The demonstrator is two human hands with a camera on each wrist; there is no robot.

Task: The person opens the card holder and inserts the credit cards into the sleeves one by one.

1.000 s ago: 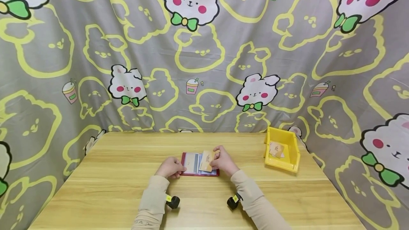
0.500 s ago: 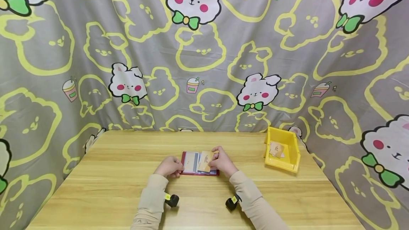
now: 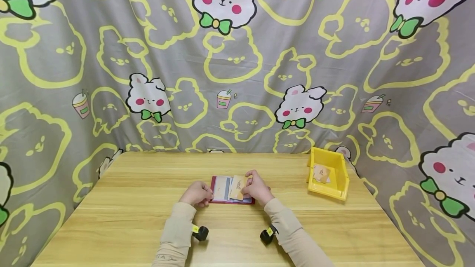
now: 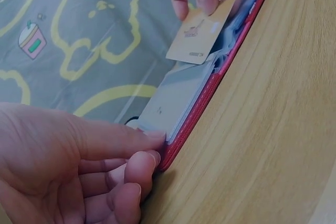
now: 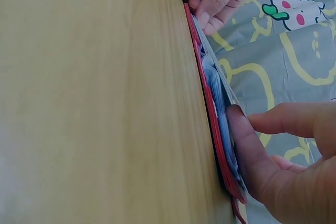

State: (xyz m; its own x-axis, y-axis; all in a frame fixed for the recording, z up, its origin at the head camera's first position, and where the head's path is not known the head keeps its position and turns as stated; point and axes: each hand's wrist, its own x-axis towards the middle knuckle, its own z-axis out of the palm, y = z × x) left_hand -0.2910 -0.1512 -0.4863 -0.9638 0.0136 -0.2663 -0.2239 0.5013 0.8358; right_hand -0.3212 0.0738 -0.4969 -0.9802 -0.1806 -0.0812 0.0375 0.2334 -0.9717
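An open red card holder (image 3: 221, 203) with clear plastic sleeves lies on the wooden table. My left hand (image 3: 197, 194) grips its left edge, thumb on top of the sleeve and fingers at the side, as the left wrist view shows. Between the thumb and fingers of my right hand (image 3: 257, 187) is a yellow-orange card (image 4: 198, 36), pinched and tilted over the right-hand sleeves. The card's lower left end meets the clear sleeves near the fold; whether it is inside one I cannot tell. A pale card (image 4: 170, 100) shows in the left sleeve.
A yellow plastic bin (image 3: 328, 193) stands at the right of the table, with orange-and-white cards (image 3: 320, 174) inside. The wooden table (image 3: 148, 176) ends at a patterned grey curtain (image 3: 237, 65) behind and at both sides.
The yellow-orange card, pinched by my right hand, has shifted slightly left and lower toward the sleeves. My left hand stays on the holder's left edge.
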